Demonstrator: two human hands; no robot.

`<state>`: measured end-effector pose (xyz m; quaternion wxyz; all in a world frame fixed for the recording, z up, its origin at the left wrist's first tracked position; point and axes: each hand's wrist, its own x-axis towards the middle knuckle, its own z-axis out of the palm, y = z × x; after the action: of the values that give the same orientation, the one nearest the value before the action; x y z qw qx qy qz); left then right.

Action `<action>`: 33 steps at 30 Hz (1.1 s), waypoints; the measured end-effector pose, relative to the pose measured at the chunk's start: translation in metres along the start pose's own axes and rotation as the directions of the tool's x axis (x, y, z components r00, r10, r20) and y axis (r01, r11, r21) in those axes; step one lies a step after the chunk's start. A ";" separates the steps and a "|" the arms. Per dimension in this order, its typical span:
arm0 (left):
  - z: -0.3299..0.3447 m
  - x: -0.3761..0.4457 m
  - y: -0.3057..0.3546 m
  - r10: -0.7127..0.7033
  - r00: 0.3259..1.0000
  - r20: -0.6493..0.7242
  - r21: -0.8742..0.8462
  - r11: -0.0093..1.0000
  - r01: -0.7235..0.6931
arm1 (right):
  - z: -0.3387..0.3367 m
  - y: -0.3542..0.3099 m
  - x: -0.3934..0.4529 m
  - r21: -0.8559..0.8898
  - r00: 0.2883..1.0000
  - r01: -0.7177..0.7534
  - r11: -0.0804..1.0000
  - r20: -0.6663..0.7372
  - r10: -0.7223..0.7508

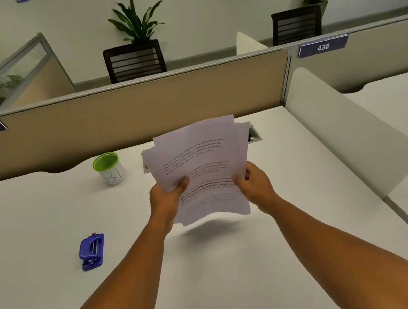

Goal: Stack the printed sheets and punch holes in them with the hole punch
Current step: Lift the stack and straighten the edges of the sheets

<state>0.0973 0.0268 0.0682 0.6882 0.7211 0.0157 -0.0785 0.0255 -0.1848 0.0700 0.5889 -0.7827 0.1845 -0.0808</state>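
Note:
Both hands hold a loose bundle of printed sheets (200, 160) up above the white desk (46, 223), tilted towards me, edges fanned and not lined up. My left hand (166, 200) grips the lower left edge, thumb on the top page. My right hand (255, 186) grips the lower right edge. The blue hole punch (92, 251) lies flat on the desk well to the left of my left forearm, apart from the paper.
A white cup with a green rim (110, 168) stands at the back left of the sheets. A cable port (254, 136) sits partly hidden behind the paper. A beige partition (122, 114) bounds the far edge, and a white divider (343, 129) bounds the right side.

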 end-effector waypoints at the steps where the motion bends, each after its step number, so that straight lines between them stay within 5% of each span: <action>1: 0.000 -0.002 0.001 0.018 1.000 -0.001 0.005 1.000 -0.018 | 0.001 0.000 -0.002 -0.005 1.000 0.012 1.000 -0.009 -0.012; 33: -0.018 -0.029 -0.017 -0.012 0.995 0.101 0.059 0.998 0.006 | -0.004 0.015 -0.027 -0.022 0.998 0.032 0.999 0.054 -0.030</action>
<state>0.0682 0.0479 0.0557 0.6662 0.7361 -0.0181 -0.1185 -0.0038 -0.1810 0.0594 0.5834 -0.7940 0.1574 -0.0668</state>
